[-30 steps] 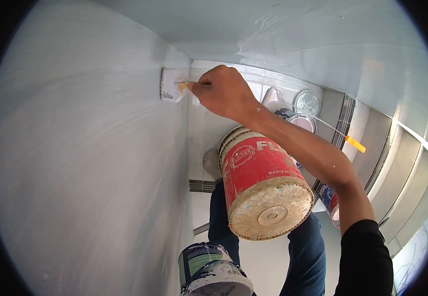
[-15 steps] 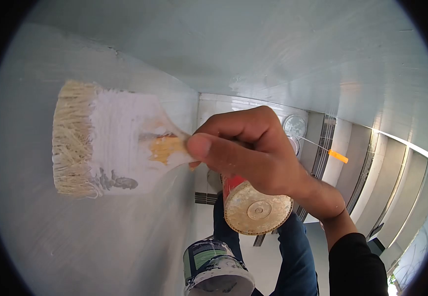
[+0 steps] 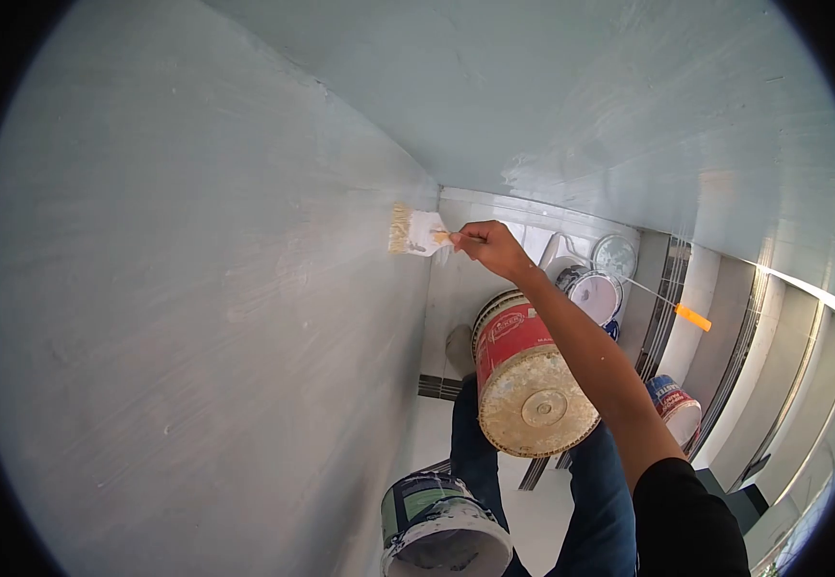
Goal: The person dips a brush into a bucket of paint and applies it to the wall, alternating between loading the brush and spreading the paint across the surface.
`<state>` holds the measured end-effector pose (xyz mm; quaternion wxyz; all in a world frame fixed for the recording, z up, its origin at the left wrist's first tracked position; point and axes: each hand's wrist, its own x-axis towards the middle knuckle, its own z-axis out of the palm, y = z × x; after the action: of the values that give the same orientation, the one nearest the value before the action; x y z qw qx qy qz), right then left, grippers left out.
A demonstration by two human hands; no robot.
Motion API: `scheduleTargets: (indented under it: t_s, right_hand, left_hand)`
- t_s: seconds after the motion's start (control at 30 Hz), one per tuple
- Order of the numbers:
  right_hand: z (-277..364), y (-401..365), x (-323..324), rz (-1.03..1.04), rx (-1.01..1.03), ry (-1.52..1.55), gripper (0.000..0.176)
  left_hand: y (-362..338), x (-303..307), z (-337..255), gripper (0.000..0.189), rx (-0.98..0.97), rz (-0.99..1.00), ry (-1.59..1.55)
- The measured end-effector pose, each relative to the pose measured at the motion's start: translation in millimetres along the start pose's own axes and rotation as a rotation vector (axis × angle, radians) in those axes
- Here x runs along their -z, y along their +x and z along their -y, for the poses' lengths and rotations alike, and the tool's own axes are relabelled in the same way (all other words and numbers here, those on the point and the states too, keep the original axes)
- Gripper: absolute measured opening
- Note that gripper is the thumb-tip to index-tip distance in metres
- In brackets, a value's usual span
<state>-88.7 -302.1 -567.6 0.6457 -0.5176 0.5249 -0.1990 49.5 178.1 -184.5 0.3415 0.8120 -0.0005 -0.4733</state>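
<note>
My right hand reaches away from me, its fingers closed in a pinch on the handle of a wide paintbrush. White paint coats much of the brush body, with bare yellowish wood showing through and a grey smear near one edge. The pale bristles point left, right at the grey wall close to the corner. My left hand is out of view. Below my forearm stands a large red paint bucket, its round, stained base facing me.
A paint-smeared bucket with a green and dark label is near my jeans-clad legs. Beyond my forearm are a white-lined paint tub, an orange-handled roller and a small blue-and-red tub. Stair steps run along the right.
My right hand has carried the paintbrush away from my face to the wall near the corner. More of the red bucket and the small blue-and-red tub now show.
</note>
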Motion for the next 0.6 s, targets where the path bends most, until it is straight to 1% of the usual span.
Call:
scheduleTargets:
  t_s: [0.07, 0.1, 0.13, 0.2, 0.27, 0.33, 0.4, 0.47, 0.57, 0.6]
  right_hand:
    - [-26.0, -5.1, 11.6, -0.079, -0.066, -0.269, 0.036]
    - [-20.0, -7.0, 14.9, -0.120, -0.094, -0.403, 0.036]
    - [-13.5, -10.4, 16.0, -0.120, -0.094, -0.339, 0.036]
    - [34.7, -36.4, 21.1, -0.126, -0.097, -0.210, 0.036]
    - [100.6, -63.6, 15.9, -0.095, 0.079, 0.187, 0.034]
    - [187.8, -99.2, 12.8, 0.017, 0.213, 0.386, 0.030]
    - [250.1, -126.5, 7.4, 0.106, 0.403, 0.443, 0.027]
    - [270.4, -130.9, -1.1, 0.184, 0.568, 0.453, 0.025]
    - [250.5, -111.9, -15.0, 0.239, 0.528, 0.384, 0.028]
    - [230.8, -101.4, -20.7, 0.202, 0.513, 0.369, 0.028]
  left_hand:
    - [-3.0, -19.3, 0.8, 0.043, -0.053, -0.120, 0.188]
    - [0.0, -31.1, 1.1, 0.043, -0.063, -0.179, 0.222]
    - [2.5, -35.3, 0.3, 0.043, -0.070, -0.210, 0.230]
    - [9.8, -40.7, -3.1, 0.042, -0.081, -0.262, 0.228]
    - [14.0, -39.1, -8.6, 0.042, -0.096, -0.273, 0.224]
    - [18.9, -38.4, -14.5, 0.041, -0.117, -0.273, 0.227]
    - [24.3, -38.4, -20.7, 0.041, -0.137, -0.271, 0.235]
    - [30.3, -38.0, -25.0, 0.040, -0.150, -0.264, 0.245]
    - [39.1, -36.3, -26.5, 0.039, -0.166, -0.270, 0.252]
    - [42.0, -36.4, -26.4, 0.039, -0.170, -0.279, 0.254]
